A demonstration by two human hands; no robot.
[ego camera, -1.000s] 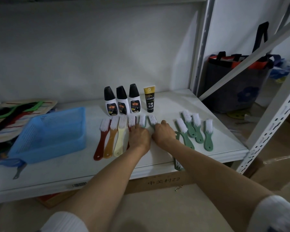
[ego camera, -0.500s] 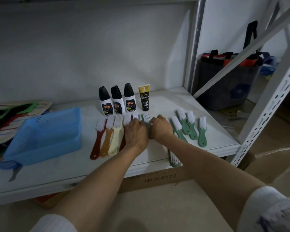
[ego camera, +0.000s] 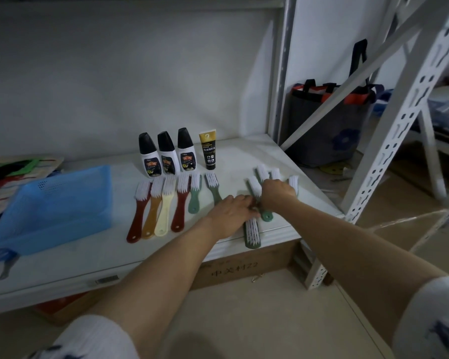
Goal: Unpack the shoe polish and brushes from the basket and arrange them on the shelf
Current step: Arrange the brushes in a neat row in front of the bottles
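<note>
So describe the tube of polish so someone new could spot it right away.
On the white shelf, a row of containers stands near the back wall. The tube is at its right end, beside three white bottles; it alone is black with a gold top.

Hands cover the green brush cluster

The right hand [ego camera: 276,194] hides most handles of the green brushes [ego camera: 263,174]; the bottle labels [ego camera: 153,167] are too small to read; both sleeves run off the bottom edge.

You are looking at three polish bottles [ego camera: 165,154], one polish tube [ego camera: 207,149], eleven brushes [ego camera: 166,203], one blue basket [ego camera: 55,206] and two hands [ego camera: 231,213].
</note>
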